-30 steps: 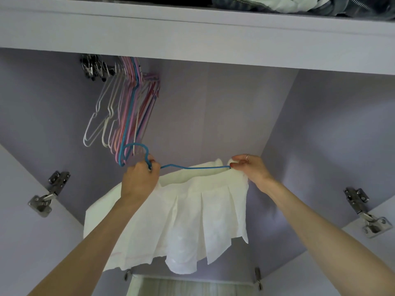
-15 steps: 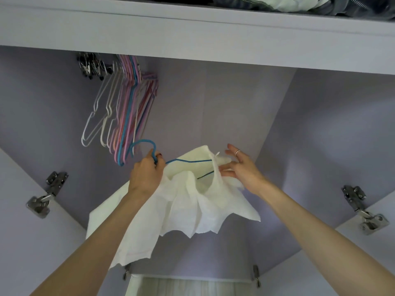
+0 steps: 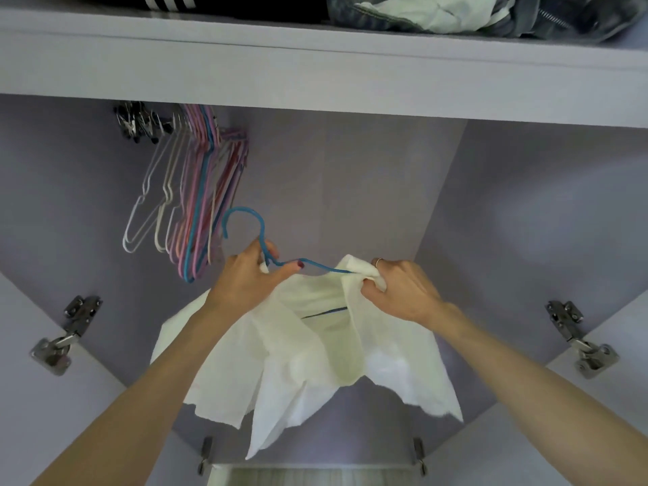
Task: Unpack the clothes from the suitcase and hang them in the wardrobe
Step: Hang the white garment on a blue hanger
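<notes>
Skirt (image 3: 308,359), one, white and pleated, hangs on one blue hanger (image 3: 280,263) whose long axis runs left to right between my hands. My left hand (image 3: 245,275) clenches the hanger's neck; my right hand (image 3: 399,292) pinches cloth at its right end. Spare hangers (image 3: 196,191), too bunched to count, hang up-left of it.

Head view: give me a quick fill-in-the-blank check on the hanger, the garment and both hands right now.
1. The left hand grips the neck of the ____ hanger just below its hook.
2. The right hand pinches a bunch of the ____ garment at the hanger's right end.
3. The held hanger's hook is ____ hooked on anything.
4. The spare hangers hang at the ____ of the wardrobe.

Missing words: blue; white; not yet; left
</notes>
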The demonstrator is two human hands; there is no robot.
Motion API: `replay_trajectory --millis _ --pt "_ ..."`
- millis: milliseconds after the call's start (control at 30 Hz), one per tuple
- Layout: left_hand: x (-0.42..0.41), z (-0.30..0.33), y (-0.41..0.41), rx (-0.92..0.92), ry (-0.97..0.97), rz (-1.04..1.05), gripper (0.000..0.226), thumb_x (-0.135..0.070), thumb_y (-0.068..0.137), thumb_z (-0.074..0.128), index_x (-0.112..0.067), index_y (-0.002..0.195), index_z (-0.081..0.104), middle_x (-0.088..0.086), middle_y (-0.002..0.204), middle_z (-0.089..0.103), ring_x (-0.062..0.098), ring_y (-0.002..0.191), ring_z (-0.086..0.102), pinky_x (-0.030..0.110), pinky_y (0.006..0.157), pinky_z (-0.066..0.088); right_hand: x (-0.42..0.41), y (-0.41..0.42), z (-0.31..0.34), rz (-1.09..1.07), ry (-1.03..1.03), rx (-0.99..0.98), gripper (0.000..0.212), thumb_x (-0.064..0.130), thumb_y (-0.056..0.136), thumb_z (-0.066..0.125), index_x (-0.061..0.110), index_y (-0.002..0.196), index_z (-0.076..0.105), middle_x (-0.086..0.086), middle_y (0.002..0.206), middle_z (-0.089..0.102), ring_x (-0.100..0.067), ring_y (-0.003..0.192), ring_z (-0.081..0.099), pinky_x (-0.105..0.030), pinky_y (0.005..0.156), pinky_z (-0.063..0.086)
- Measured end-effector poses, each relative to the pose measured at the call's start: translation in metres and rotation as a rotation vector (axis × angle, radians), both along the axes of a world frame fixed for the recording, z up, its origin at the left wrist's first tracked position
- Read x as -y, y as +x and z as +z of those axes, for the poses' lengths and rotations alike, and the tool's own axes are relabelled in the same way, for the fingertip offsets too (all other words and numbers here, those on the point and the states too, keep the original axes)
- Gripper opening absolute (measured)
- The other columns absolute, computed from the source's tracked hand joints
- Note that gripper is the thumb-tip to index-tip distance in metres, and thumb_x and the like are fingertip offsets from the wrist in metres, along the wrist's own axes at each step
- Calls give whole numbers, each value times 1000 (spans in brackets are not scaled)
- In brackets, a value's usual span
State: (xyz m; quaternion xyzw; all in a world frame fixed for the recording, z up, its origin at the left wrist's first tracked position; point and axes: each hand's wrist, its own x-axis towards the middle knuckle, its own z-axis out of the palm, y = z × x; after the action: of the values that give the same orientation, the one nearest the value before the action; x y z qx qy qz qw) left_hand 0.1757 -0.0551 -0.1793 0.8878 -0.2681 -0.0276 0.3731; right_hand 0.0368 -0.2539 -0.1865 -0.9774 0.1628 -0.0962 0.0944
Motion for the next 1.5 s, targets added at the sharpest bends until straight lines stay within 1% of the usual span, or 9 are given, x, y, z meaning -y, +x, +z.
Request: replay_trajectory --millis 200,333,500,633,733,833,1067,1333,1500 --pt "-5 -12 7 154 51 29 29 -42 80 67 -17 78 53 3 82 62 27 82 60 30 68 39 34 -21 19 -110 154 149 34 38 69 41 15 52 22 2 47 28 -24 53 32 -29 47 22" --pt "16 -5 -11 9 -118 -51 26 -28 75 76 -19 81 52 -2 77 58 15 72 51 15 57 36 54 -37 19 -158 343 215 44 20 82 55 16 53 23 2 51 27 -17 53 26 -30 53 23" --pt "28 -10 -19 -153 -156 -248 21 -17 79 73 -27 71 56 -12 67 58 1 63 50 10 57 38 73 -61 16 -255 535 345 26 28 75 44 19 56 29 3 56 28 -17 58 27 -33 59 25" --pt "41 -8 -28 -175 -331 -235 22 -8 85 65 -22 69 59 -13 60 58 -8 54 51 5 55 38 77 -79 18 -165 395 234 22 24 86 48 18 99 65 5 89 56 -16 86 49 -28 80 37" --pt "48 -4 -32 -238 -462 -210 22 -3 85 63 -16 68 60 -19 51 57 -5 49 49 6 49 36 82 -86 23 2 -11 25 62 36 77 49 13 135 46 -2 126 48 -22 116 43 -28 100 33" --pt "53 1 -39 -247 -499 -226 19 -4 84 64 -13 67 61 -18 51 57 -5 49 49 7 49 37 80 -89 21 -30 -137 -19 56 33 92 53 17 142 33 -3 131 45 -24 122 42 -31 102 32" --pt "51 -7 -36 -120 -396 -118 10 -18 85 66 -12 80 60 -8 72 60 5 66 52 11 57 40 69 -85 31 2 -232 269 42 37 95 51 -3 106 56 -23 78 67 -45 72 61 -34 58 32" --pt "29 -16 -32 -236 -282 -117 27 -21 92 57 -1 75 56 10 66 52 19 62 46 25 53 37 70 -96 32 -128 -108 265 50 56 88 45 12 64 38 -8 59 57 -39 67 60 -31 58 38" --pt "33 -10 -32 -393 -243 -113 42 -52 89 51 -13 83 64 4 82 65 21 77 61 32 72 47 54 -108 35 -260 -88 99 40 48 95 41 11 79 43 -9 88 66 -32 88 61 -33 70 40"
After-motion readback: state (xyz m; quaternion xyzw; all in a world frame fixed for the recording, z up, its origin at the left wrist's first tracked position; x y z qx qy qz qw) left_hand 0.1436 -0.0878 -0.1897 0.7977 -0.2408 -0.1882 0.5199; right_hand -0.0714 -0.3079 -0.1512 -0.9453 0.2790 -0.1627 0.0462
